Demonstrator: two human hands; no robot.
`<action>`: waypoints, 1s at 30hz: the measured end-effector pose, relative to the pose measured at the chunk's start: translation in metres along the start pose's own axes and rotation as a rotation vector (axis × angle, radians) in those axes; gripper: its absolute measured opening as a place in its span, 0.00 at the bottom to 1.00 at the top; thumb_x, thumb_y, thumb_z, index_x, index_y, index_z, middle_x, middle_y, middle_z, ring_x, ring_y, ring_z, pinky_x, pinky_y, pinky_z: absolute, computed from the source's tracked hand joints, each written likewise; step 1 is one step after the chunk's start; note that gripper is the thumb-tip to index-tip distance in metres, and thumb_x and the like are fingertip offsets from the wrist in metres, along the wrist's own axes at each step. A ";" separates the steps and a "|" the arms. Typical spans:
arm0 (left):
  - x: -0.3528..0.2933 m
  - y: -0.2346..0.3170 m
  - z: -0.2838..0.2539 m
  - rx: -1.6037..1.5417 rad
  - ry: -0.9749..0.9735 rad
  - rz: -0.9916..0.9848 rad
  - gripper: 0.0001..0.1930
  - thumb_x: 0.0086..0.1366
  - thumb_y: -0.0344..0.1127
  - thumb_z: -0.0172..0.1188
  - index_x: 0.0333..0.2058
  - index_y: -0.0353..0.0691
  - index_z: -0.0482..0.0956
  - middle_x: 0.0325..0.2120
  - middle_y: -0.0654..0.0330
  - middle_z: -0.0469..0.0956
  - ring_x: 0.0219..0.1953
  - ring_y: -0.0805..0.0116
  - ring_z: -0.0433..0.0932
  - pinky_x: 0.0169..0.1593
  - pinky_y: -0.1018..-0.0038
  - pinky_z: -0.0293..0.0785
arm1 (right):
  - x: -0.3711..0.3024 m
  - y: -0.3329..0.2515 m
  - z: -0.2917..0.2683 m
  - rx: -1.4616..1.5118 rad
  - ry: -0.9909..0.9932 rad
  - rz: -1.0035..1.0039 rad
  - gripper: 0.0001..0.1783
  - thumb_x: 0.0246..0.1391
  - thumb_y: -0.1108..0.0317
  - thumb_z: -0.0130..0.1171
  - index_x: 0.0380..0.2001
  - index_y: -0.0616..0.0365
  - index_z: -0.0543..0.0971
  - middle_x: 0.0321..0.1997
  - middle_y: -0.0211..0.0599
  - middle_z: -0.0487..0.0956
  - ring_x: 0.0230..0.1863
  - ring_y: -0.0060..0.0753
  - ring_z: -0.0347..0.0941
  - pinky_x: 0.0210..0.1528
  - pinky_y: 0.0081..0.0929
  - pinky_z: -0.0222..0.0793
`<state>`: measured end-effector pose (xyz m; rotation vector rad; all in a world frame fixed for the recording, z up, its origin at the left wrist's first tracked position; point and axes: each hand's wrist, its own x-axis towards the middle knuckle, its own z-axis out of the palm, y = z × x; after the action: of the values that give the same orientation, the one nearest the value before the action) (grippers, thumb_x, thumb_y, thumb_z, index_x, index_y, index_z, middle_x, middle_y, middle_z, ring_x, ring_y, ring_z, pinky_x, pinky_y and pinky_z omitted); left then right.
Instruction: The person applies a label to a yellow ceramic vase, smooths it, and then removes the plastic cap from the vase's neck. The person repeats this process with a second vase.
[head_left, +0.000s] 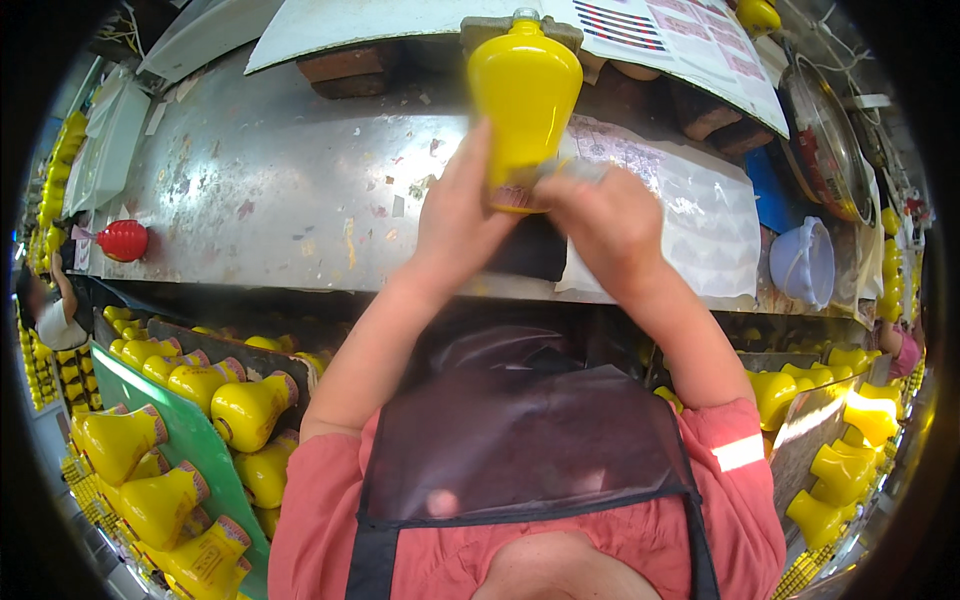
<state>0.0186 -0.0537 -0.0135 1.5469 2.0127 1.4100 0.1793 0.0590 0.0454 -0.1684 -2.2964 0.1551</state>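
A glossy yellow bottle (525, 90) lies with its narrow end pointing away from me, against a dark block (478, 32) at the back of the bench. Around its near end runs a band of pinkish pattern (515, 196). My left hand (460, 210) is closed along the bottle's left side near that band. At the band's right side, my right hand (615, 215) has its fingers curled and blurred by motion. Something small and pale (583, 170) shows at those fingers, too smeared to name.
White patterned sheets (700, 215) lie on the metal bench (260, 200), with a pale bucket (802, 262) at right. A red round bottle (123, 240) stands at left. Several yellow bottles (250, 408) crowd both sides below the bench. Another person (55, 315) is at far left.
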 end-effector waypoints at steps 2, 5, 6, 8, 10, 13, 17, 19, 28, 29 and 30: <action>-0.002 -0.001 0.004 0.003 0.055 0.017 0.47 0.52 0.30 0.74 0.71 0.37 0.61 0.61 0.41 0.73 0.62 0.40 0.75 0.61 0.56 0.75 | -0.004 -0.007 -0.003 0.144 -0.151 -0.098 0.17 0.43 0.73 0.72 0.40 0.48 0.85 0.31 0.31 0.80 0.29 0.41 0.77 0.32 0.38 0.73; -0.004 -0.001 0.008 0.041 0.109 0.066 0.47 0.51 0.30 0.76 0.70 0.38 0.63 0.62 0.42 0.72 0.62 0.41 0.75 0.61 0.57 0.74 | -0.007 -0.010 -0.007 0.062 -0.189 -0.087 0.16 0.45 0.72 0.69 0.41 0.47 0.85 0.30 0.31 0.79 0.29 0.42 0.76 0.34 0.38 0.74; -0.004 -0.001 0.009 0.052 0.122 0.074 0.46 0.51 0.30 0.76 0.69 0.38 0.64 0.63 0.43 0.72 0.62 0.41 0.74 0.61 0.57 0.74 | -0.005 -0.008 -0.008 -0.019 -0.253 -0.010 0.16 0.46 0.72 0.68 0.41 0.47 0.85 0.30 0.31 0.79 0.30 0.42 0.76 0.35 0.38 0.74; -0.004 -0.001 0.010 0.073 0.135 0.101 0.46 0.51 0.29 0.76 0.69 0.38 0.64 0.64 0.43 0.71 0.62 0.41 0.74 0.61 0.57 0.74 | 0.004 -0.005 -0.009 0.143 -0.283 -0.113 0.16 0.47 0.73 0.67 0.42 0.47 0.85 0.30 0.31 0.79 0.29 0.42 0.76 0.34 0.38 0.74; -0.002 -0.003 0.008 0.091 0.137 0.141 0.47 0.51 0.29 0.77 0.69 0.39 0.64 0.65 0.43 0.69 0.63 0.42 0.73 0.62 0.57 0.74 | 0.018 -0.003 -0.011 0.190 -0.326 -0.088 0.15 0.48 0.73 0.65 0.41 0.47 0.84 0.29 0.33 0.79 0.30 0.42 0.77 0.34 0.38 0.74; -0.001 -0.003 0.003 -0.044 0.069 0.076 0.47 0.50 0.29 0.78 0.69 0.40 0.65 0.66 0.43 0.68 0.65 0.42 0.71 0.64 0.58 0.74 | 0.045 0.006 -0.014 0.205 -0.200 0.035 0.14 0.47 0.72 0.66 0.40 0.47 0.83 0.27 0.34 0.78 0.29 0.41 0.77 0.30 0.39 0.72; 0.000 -0.001 -0.008 -0.441 -0.042 -0.127 0.48 0.54 0.26 0.76 0.72 0.41 0.61 0.66 0.49 0.69 0.67 0.53 0.72 0.66 0.63 0.72 | 0.046 0.001 -0.020 0.056 -0.071 0.002 0.19 0.43 0.75 0.70 0.41 0.44 0.86 0.23 0.34 0.75 0.26 0.40 0.75 0.29 0.38 0.73; -0.002 0.001 -0.014 -0.718 -0.079 -0.272 0.46 0.61 0.23 0.70 0.75 0.42 0.56 0.67 0.53 0.69 0.66 0.60 0.72 0.66 0.66 0.72 | 0.035 -0.003 -0.020 0.366 -0.153 0.013 0.18 0.46 0.74 0.72 0.42 0.44 0.87 0.24 0.33 0.75 0.26 0.40 0.76 0.29 0.37 0.73; -0.004 0.009 -0.020 -1.073 -0.031 -0.316 0.44 0.71 0.40 0.64 0.77 0.42 0.46 0.69 0.54 0.66 0.67 0.57 0.72 0.68 0.58 0.72 | 0.031 -0.010 -0.013 0.314 -0.016 0.114 0.22 0.45 0.81 0.73 0.46 0.50 0.89 0.42 0.36 0.88 0.39 0.32 0.84 0.43 0.26 0.79; -0.004 0.010 -0.020 -1.071 -0.032 -0.310 0.44 0.72 0.40 0.63 0.77 0.42 0.46 0.70 0.54 0.66 0.67 0.57 0.71 0.67 0.58 0.72 | 0.034 -0.011 -0.014 0.349 -0.046 0.079 0.22 0.46 0.80 0.73 0.47 0.50 0.88 0.41 0.37 0.88 0.36 0.33 0.82 0.39 0.27 0.78; -0.005 0.010 -0.019 -1.076 -0.039 -0.302 0.44 0.72 0.40 0.63 0.77 0.42 0.46 0.70 0.54 0.65 0.67 0.57 0.71 0.67 0.58 0.72 | 0.037 -0.013 -0.014 0.318 -0.072 0.180 0.22 0.47 0.79 0.73 0.48 0.50 0.88 0.39 0.38 0.87 0.32 0.33 0.81 0.36 0.28 0.77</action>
<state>0.0137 -0.0682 0.0027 0.7363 1.0148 1.8112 0.1642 0.0534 0.0831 -0.2071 -2.2904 0.6225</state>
